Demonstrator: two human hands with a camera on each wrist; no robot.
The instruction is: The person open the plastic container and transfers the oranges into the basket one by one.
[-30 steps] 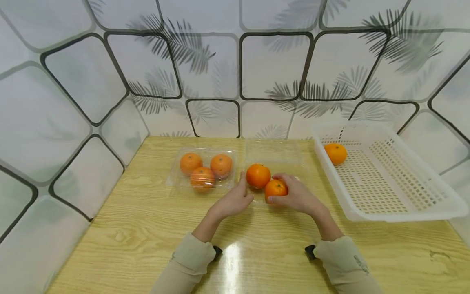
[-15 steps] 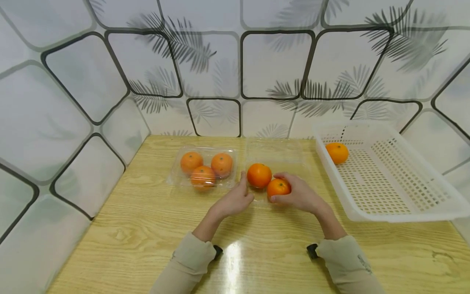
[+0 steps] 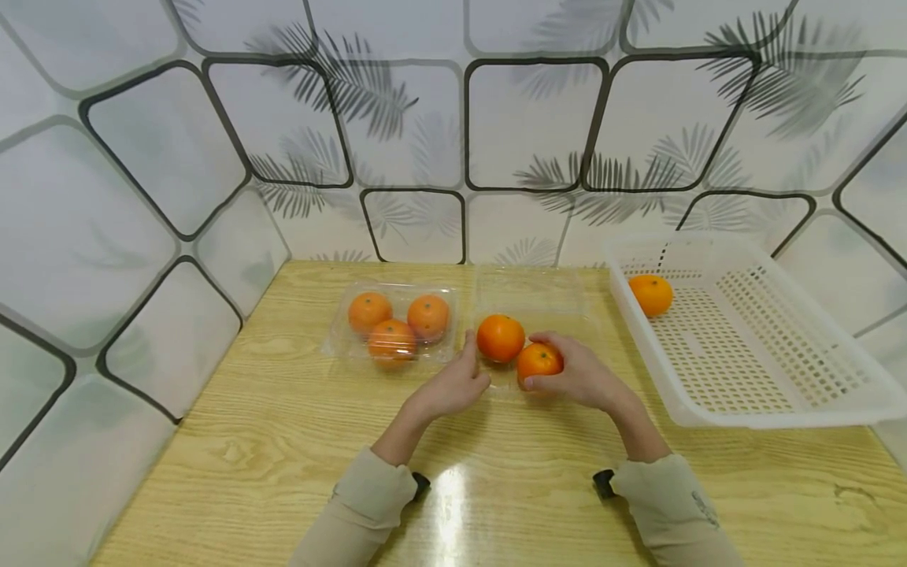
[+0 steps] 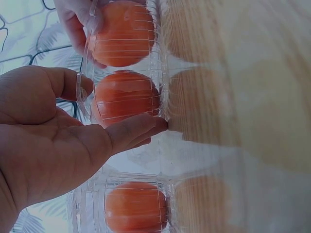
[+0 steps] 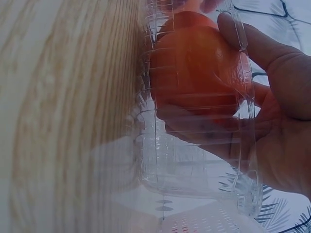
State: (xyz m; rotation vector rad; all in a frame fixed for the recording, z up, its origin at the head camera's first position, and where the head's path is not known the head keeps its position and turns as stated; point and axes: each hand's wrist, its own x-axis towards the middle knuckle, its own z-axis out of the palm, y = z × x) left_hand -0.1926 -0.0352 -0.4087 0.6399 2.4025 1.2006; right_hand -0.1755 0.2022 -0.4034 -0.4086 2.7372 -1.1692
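An open clear plastic clamshell box (image 3: 505,387) lies mid-table, its lid (image 3: 527,290) folded back toward the wall. One orange (image 3: 500,339) sits in its left part. My right hand (image 3: 577,374) holds a second orange (image 3: 539,362) at the front right of the box, thumb on the near side and fingers round the right. The right wrist view shows these fingers (image 5: 209,136) inside the clear wall. My left hand (image 3: 449,386) grips the box's near left corner, thumb at the rim and fingers (image 4: 133,131) along the outer wall.
To the left stands a closed clear box (image 3: 340,342) with three oranges in it. A white perforated basket (image 3: 737,346) on the right holds one orange (image 3: 650,295) at its far left. A patterned wall (image 3: 531,126) bounds the table (image 3: 283,472) behind.
The right hand and the orange it holds have shifted slightly to the right over the second, widening the offset from the other orange. The left hand keeps its place on the box.
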